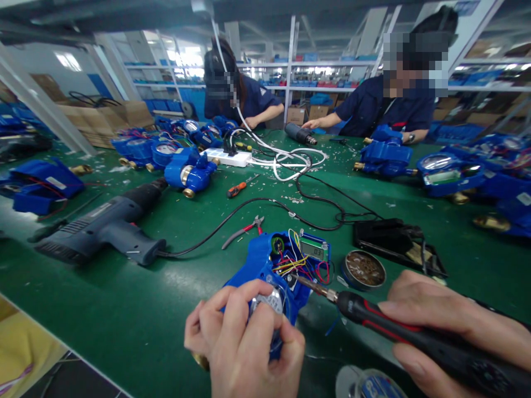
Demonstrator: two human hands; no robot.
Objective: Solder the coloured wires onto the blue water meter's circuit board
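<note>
An opened blue water meter (261, 262) lies near the front of the green table (124, 309), its coloured wires and a small LCD board (314, 249) exposed. My left hand (243, 340) grips the meter's near end. My right hand (448, 331) holds a black and red soldering iron (373, 318), whose metal tip reaches into the wires inside the meter.
A round tin (364, 270) and a black stand (396, 243) sit right of the meter. Pliers (244, 229), an orange screwdriver (236, 189), a grey heat gun (103, 226), a white power strip (230, 157) and many blue meters (188, 171) crowd the table. Two other people work opposite.
</note>
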